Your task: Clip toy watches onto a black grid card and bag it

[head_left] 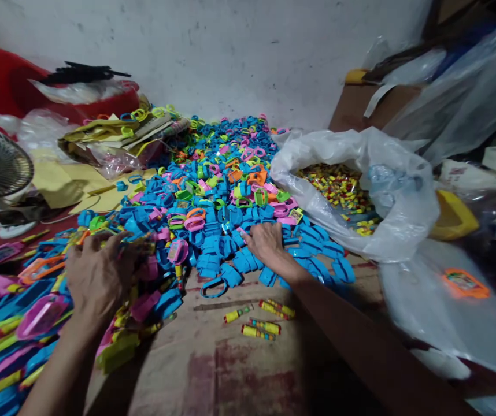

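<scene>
At the cardboard's [174, 370] left edge, I see the left hand [96, 271] bent over a mixed heap of watch-shaped plastic pieces [42, 316], fingers curled and slightly spread; I can't tell whether they grip anything. Moving right, a blue ring [214, 287] lies at the near fringe of the main pile, its long axis roughly crosswise, on the near-left side of the right hand [266, 240], which is the closer one. That hand's fingers bend down, close together, among blue pieces [245, 261] toward the cardboard's far side; I can't tell whether they pinch one. Nearer me, candy-filled tubes [265, 326] lie slantwise, mid-cardboard. Rightmost, a white plastic bag [317, 144] holds more tubes.
</scene>
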Demonstrator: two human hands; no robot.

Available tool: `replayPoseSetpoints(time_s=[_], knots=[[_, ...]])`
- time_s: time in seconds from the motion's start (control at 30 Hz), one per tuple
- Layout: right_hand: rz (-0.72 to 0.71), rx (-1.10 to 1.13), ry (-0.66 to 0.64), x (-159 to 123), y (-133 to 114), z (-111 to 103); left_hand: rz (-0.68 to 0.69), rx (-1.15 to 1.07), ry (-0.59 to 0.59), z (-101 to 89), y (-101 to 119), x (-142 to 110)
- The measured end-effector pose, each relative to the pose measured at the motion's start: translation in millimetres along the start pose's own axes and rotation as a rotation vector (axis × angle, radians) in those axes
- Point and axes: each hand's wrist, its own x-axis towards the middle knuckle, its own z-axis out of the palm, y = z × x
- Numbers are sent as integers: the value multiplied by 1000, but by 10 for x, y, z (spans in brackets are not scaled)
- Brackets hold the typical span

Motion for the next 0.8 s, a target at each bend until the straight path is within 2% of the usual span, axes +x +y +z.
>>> replayPoseSetpoints(time_s=[0.1,0.17,0.27,0.33,0.4,0.5,0.57,0.67,0.73,0.8], knots=[[35,28,-6,91,-73,112,-106,-2,28,119,-64,47],[54,72,-12,116,-73,102,-69,-18,22,125,-68,117],[63,150,-28,95,4,-62,37,59,3,65,32,204],[51,181,-24,14,72,-223,126,110,31,36,207,176],[11,229,1,-139,109,-363,261,85,25,69,466,46],[-78,382,45,-472,73,-447,468,-56,-89,262,922,-294],[-138,546,33,-702,29,-427,510,-178,-206,421,1184,-535],[-189,811,-58,-987,55,-420,435,-438,-420,501,1398,-808],[-137,925,-101,-1129,181,-453,286,-597,-524,428,1425,-916],[-41,908,-41,-1243,372,-459,122,-666,-590,324,1404,-986]])
